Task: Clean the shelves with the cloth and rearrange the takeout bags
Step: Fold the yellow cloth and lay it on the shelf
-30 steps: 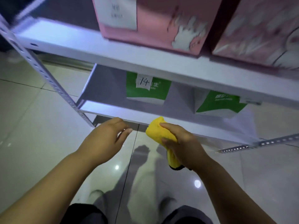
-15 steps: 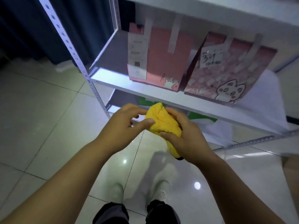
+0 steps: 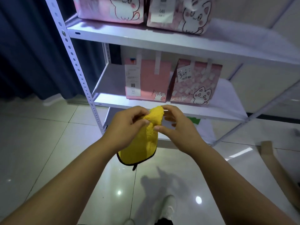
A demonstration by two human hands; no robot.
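Head view: the yellow cloth (image 3: 142, 143) is pinched by the left hand (image 3: 125, 127) and the right hand (image 3: 177, 129); the 2 pink bags (image 3: 148, 78) on the middle shelf (image 3: 112, 100) could be toppled if wiped against carelessly.

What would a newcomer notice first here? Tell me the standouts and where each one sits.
The bright yellow cloth stands out first, at centre frame, pinched between the left hand and the right hand in front of the white shelf rack. Next come the pink cat bags: two stand side by side on the middle shelf, and two more on the upper shelf.
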